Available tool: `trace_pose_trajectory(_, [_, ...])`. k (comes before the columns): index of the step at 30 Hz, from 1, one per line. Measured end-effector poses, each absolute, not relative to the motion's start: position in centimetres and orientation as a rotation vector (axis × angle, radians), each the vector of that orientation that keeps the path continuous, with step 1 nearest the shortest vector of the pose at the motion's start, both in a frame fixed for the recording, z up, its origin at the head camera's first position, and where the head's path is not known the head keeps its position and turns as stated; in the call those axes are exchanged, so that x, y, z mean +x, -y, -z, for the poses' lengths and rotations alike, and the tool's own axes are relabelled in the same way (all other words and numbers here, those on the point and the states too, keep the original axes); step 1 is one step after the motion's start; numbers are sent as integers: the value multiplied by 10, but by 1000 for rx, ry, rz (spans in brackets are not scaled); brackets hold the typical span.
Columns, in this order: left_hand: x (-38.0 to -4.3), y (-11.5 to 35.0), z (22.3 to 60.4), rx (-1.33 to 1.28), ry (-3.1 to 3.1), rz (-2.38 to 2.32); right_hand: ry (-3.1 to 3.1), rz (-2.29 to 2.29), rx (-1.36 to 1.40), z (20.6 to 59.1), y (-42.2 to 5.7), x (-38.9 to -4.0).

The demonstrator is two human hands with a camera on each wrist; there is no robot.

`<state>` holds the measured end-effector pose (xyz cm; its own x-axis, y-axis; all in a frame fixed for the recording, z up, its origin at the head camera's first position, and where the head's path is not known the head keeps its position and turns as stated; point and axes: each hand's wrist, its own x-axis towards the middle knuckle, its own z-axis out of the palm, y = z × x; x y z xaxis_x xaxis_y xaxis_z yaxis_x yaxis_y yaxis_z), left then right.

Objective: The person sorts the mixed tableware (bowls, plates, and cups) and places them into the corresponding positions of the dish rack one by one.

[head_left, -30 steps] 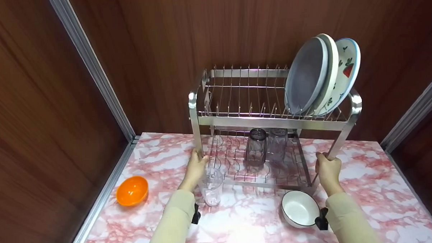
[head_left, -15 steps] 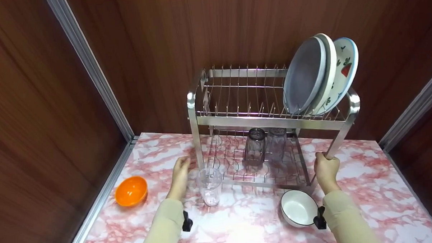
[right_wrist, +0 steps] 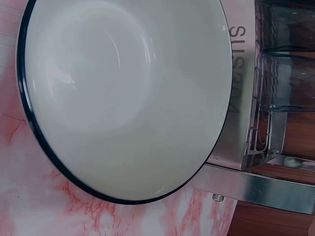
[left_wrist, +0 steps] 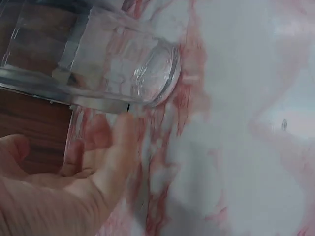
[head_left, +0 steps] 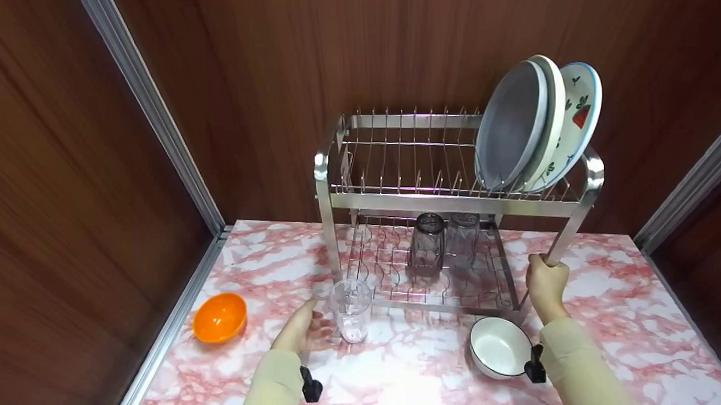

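My left hand (head_left: pixel 300 329) is beside a clear drinking glass (head_left: pixel 354 322) that stands on the table in front of the dish rack. In the left wrist view the fingers are spread and slightly bent just short of the glass (left_wrist: pixel 118 64), holding nothing. With my right hand (head_left: pixel 547 284) I grip the right front leg of the steel two-tier dish rack (head_left: pixel 456 205). A white bowl with a dark rim (head_left: pixel 501 346) sits close below that hand and fills most of the right wrist view, where the hand is nearly out of frame.
Several plates (head_left: pixel 511 128) lean upright at the right end of the rack's top tier. Two dark glasses, one in front (head_left: pixel 427 245), stand on the lower tier. An orange bowl (head_left: pixel 219 318) lies at the left of the marbled table (head_left: pixel 266 254). Brown panels (head_left: pixel 261 110) enclose it.
My left hand has let go of the rack's left leg, swung out to the left and come down beside the clear glass. The right hand stays on the rack's leg.
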<state>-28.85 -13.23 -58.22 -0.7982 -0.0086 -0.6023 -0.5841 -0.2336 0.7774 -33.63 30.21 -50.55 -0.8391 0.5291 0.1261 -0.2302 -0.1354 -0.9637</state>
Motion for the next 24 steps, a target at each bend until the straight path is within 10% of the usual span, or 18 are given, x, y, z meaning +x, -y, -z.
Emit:
trace_pose_trajectory(8, [-270, 117, 566, -514, -1315, -2069, 1584, -2073, -279, 559, -335, -374])
trace_pose_trajectory(24, [-275, 99, 566, -381, -805, -2217, 1676, -1964, -466, 484, -290, -323])
